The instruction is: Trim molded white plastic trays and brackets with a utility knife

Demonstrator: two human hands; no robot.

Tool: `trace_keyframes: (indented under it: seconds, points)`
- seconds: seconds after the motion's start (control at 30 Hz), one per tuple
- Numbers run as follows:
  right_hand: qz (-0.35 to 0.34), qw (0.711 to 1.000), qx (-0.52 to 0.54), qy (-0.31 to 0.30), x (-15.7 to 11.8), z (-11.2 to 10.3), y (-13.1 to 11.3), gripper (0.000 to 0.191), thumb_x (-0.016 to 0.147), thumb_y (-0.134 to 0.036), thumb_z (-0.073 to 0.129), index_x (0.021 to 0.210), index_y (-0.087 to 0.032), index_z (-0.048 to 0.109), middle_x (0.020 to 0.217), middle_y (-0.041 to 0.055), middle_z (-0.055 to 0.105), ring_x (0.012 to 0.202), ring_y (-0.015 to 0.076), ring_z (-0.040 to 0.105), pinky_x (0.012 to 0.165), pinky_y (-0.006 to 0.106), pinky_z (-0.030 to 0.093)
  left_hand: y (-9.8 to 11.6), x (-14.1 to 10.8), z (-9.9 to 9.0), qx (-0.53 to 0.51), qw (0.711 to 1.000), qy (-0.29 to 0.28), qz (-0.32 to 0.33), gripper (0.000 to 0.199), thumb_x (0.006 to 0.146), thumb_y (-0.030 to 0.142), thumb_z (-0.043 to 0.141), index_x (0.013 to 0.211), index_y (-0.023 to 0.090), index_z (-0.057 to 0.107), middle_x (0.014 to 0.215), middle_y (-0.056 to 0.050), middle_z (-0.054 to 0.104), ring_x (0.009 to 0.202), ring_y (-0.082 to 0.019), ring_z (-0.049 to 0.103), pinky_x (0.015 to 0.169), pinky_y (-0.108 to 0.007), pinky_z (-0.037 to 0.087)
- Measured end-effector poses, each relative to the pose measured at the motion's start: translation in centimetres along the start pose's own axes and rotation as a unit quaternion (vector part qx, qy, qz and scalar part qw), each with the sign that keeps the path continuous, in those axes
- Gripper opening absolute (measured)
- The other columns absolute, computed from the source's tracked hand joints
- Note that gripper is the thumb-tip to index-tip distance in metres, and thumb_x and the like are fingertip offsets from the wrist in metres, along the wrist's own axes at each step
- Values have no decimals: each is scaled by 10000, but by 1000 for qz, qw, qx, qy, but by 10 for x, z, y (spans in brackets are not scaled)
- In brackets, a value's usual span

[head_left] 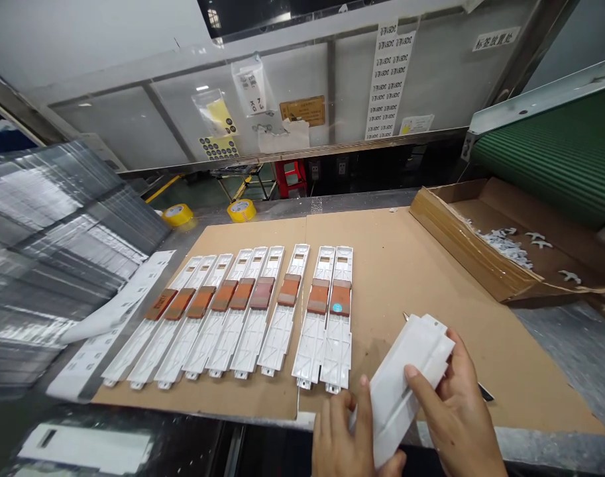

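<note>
A white plastic panel [401, 377] is tilted above the front edge of the bench, with its smooth face toward me. My right hand [458, 404] grips its upper right side, thumb lying across the face. Around the lower left edge of the panel, my left hand [349, 430] is closed, with some fingertips hidden behind it. Left of my hands, several white plastic panels [272, 341] lie side by side on a cardboard sheet [382, 265], ribbed side up. Across each lies a reddish-brown block [288, 289]; one block [340, 298] carries a round blue sticker.
An open cardboard box [476, 258] with small white plastic pieces [511, 248] stands at the right. Yellow tape rolls [241, 210] sit at the back edge. Label strips [113, 324] and stacked wrapped sheets [58, 265] are at the left. Another white panel [83, 447] lies lower left.
</note>
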State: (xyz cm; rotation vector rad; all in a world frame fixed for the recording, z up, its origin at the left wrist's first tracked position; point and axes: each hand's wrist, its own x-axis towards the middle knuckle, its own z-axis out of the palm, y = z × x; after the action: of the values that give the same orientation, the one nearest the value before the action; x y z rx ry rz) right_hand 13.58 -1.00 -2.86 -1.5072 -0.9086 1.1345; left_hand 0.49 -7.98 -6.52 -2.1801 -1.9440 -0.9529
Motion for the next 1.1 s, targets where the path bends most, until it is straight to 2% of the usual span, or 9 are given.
trace_keyframes:
  seconds: [0.27,0.47,0.77,0.97,1.1]
  points:
    - [-1,1000,3,21,-2,-6,3,992,689,-525,767,1497,-247,261,1344,106,557,1117,263,582,833,325,538,-1,-5,2,-38,998,-51,-8,700,965,562,273,1516,131,236,994,-122,536,793,-224,568,677,-362,493]
    - [1,999,5,45,-2,-7,4,992,682,-567,752,1493,-253,276,1349,106,548,1098,259,585,790,306,544,-1,-5,3,-81,993,-80,-22,694,965,560,260,1519,143,220,1004,-125,539,823,-237,569,685,-374,493]
    - [6,998,-17,56,2,-10,12,1021,584,-523,841,1431,-253,338,1227,104,605,1007,284,617,798,382,547,8,-3,5,-11,1000,-13,1,574,977,499,268,1375,133,459,964,-125,562,779,-233,561,665,-371,453]
    - [4,997,-1,75,6,-11,15,870,661,-594,768,1347,-207,400,1129,110,642,941,270,645,747,349,553,9,-4,12,20,1000,6,5,597,980,505,190,1325,141,514,964,-116,553,765,-218,563,653,-351,432]
    - [3,998,11,65,9,-15,12,937,595,-546,830,1347,-190,400,1037,103,670,858,270,666,675,334,571,7,-5,16,48,999,23,14,620,970,525,185,1303,143,542,940,-108,551,740,-215,555,645,-345,426]
